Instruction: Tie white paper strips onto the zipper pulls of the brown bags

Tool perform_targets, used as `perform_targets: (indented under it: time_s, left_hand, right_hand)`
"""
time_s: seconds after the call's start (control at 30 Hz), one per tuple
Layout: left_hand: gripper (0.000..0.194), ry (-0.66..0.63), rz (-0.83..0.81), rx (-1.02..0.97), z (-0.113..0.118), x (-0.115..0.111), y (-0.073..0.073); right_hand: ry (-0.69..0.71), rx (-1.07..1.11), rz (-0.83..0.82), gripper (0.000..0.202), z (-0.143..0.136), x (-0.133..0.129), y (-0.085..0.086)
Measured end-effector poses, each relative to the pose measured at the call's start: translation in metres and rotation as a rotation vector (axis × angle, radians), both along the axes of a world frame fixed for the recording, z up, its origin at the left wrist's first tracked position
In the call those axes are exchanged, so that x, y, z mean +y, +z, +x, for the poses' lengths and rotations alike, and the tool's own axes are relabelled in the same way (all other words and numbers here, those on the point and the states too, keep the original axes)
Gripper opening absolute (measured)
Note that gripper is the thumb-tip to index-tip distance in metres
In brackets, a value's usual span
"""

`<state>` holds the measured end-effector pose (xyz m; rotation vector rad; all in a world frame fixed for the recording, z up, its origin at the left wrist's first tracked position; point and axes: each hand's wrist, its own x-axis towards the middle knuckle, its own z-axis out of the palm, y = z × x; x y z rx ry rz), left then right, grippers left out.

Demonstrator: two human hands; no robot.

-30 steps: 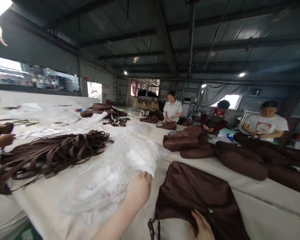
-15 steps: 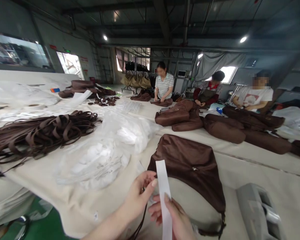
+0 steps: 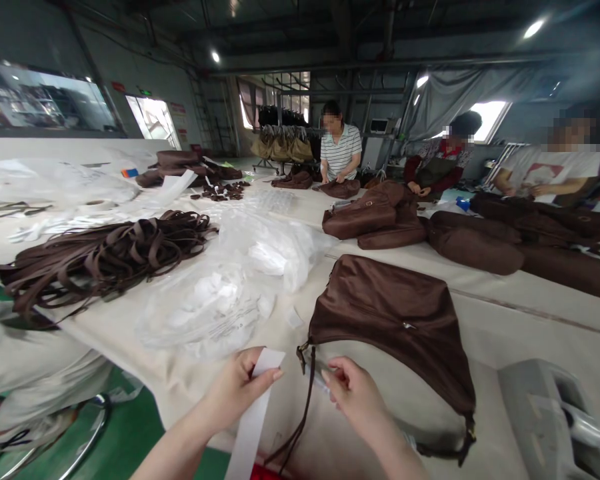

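Observation:
My left hand (image 3: 237, 387) pinches the upper end of a long white strip (image 3: 253, 427) between thumb and fingers, and the strip hangs down toward me. My right hand (image 3: 353, 387) is beside the thin brown strap (image 3: 307, 393) of a brown bag, its fingers curled together. A greyish, see-through piece (image 3: 321, 380) shows at those fingertips; whether they grip it is unclear. The brown bag (image 3: 385, 307) lies flat on the table just beyond my hands, a small metal zip pull on its front. Its strap end has a buckle (image 3: 303, 357).
Clear plastic bags (image 3: 205, 307) with white contents lie left of the brown bag, beyond them a heap of brown straps (image 3: 120, 257). A grey tape dispenser (image 3: 550, 413) stands at right. More brown bags (image 3: 380, 220) lie farther back, where several people work.
The white strip has passed from my right hand to my left, which has moved left and down with it. My right hand has come up near the bag's strap. The view has shifted left.

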<state>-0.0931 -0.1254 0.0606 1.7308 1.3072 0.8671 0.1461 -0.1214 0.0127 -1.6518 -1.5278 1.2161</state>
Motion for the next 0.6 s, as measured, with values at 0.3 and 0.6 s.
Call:
perform_targets:
  time_s: [0.3, 0.6]
  left_hand:
    - [0.022, 0.098, 0.115, 0.174, -0.006, -0.009, -0.009]
    - [0.038, -0.070, -0.057, 0.024, -0.012, -0.008, -0.014]
  right_hand:
    - [-0.021, 0.366, -0.101, 0.024, -0.041, 0.028, -0.002]
    - [0.113, 0.874, -0.288, 0.031, -0.016, 0.003, 0.039]
